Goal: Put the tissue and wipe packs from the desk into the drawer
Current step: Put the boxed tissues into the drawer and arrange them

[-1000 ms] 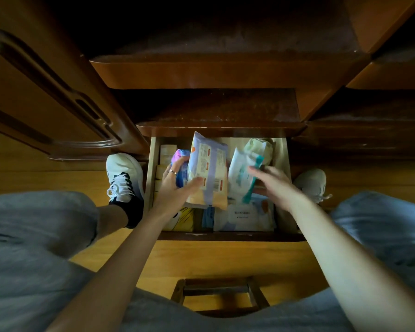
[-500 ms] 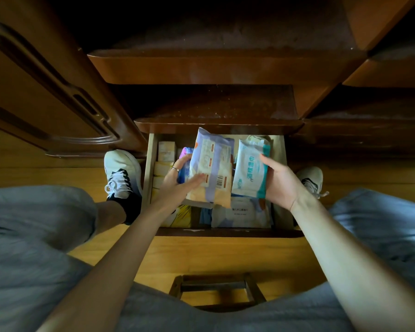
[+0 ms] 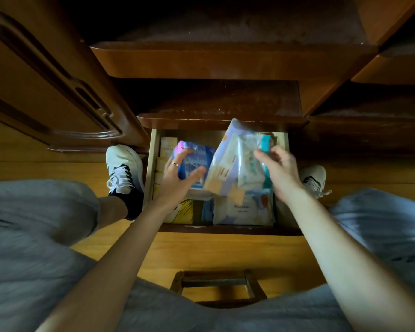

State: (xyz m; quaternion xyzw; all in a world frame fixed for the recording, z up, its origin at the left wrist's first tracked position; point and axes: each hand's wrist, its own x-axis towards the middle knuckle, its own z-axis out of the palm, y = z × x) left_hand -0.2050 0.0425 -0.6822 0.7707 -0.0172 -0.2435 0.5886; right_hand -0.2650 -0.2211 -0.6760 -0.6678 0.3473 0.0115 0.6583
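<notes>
The open drawer (image 3: 153, 168) lies below me between my feet, with packs in it. My left hand (image 3: 177, 180) grips a blue and pink pack (image 3: 197, 159) at the drawer's left, thumb on its front and fingers round its side. A large lavender and orange pack (image 3: 225, 164) stands tilted in the middle, leaning right onto a white and teal wipe pack (image 3: 249, 161). My right hand (image 3: 279, 173) holds that teal pack with curled fingers at its right edge. A flat white pack (image 3: 242, 209) and a yellow pack (image 3: 186, 212) lie near the drawer's front.
Small beige boxes (image 3: 167, 144) line the drawer's left wall. The desk's edge (image 3: 221, 65) and a lower ledge (image 3: 221, 121) overhang the drawer. A cabinet door (image 3: 58, 97) stands to the left. My shoes (image 3: 124, 166) flank the drawer. A wooden stool (image 3: 216, 286) is under me.
My left hand left the lavender pack and took hold of the blue and pink pack. The lavender pack tipped right against the teal pack, and my right hand shifted to the teal pack's right edge.
</notes>
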